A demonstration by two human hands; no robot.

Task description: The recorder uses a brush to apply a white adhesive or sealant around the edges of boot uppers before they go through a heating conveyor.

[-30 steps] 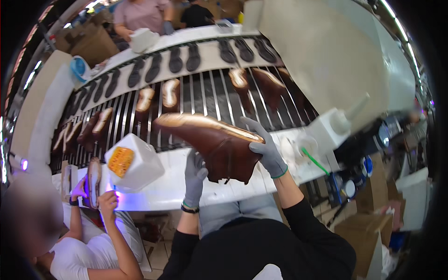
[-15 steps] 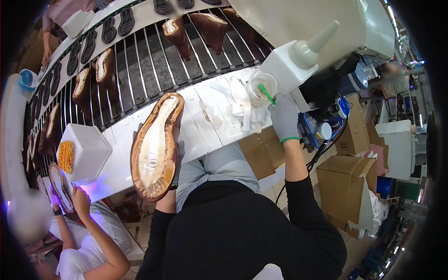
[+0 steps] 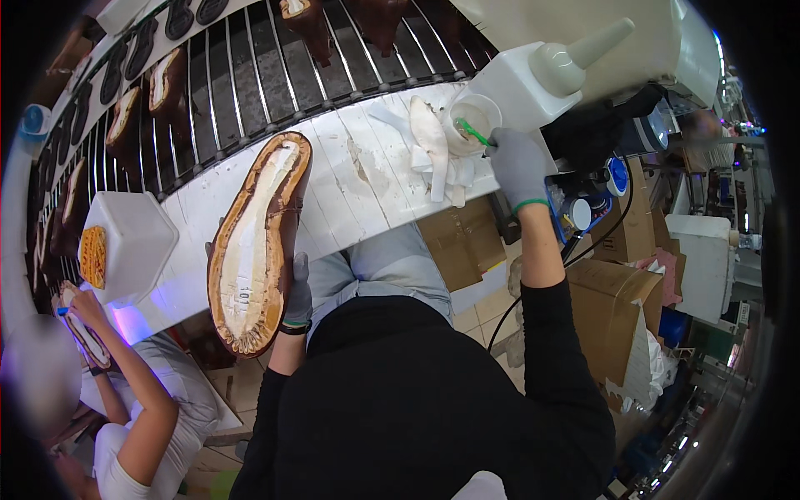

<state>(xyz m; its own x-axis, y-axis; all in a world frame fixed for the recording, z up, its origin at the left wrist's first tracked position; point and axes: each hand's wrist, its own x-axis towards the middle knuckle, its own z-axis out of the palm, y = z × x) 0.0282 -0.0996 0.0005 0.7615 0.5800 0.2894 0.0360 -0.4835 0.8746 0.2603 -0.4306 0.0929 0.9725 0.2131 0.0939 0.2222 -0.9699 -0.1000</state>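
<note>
My left hand [image 3: 297, 293], in a grey glove, is closed round the side of a brown shoe upper [image 3: 257, 242]. Its pale underside faces up, with folded leather edges round a white insole, and most of my fingers are hidden beneath it. To the right, my gloved right hand [image 3: 518, 167] pinches a small green-handled brush [image 3: 473, 132]. The brush reaches into a translucent cup [image 3: 495, 107] at the table's right end; its tip is hard to make out. Beside the cup lie a whitish, crusted flat piece [image 3: 428, 132] and white strips [image 3: 438, 179].
A white spouted bottle [image 3: 512, 83] stands behind the cup. Beyond the white table [image 3: 350, 204] runs a barred rack [image 3: 237, 83] carrying shoe uppers, with dark soles [image 3: 140, 50] farther off. At left are a white container [image 3: 137, 250] and a co-worker's arm [image 3: 150, 400]. Cardboard boxes [image 3: 612, 321] stand right.
The whole view has shifted and turned slightly. The shoe in my left hand sits a little farther left in the picture. My right hand still holds the brush at the cup. The co-worker's hands have moved.
</note>
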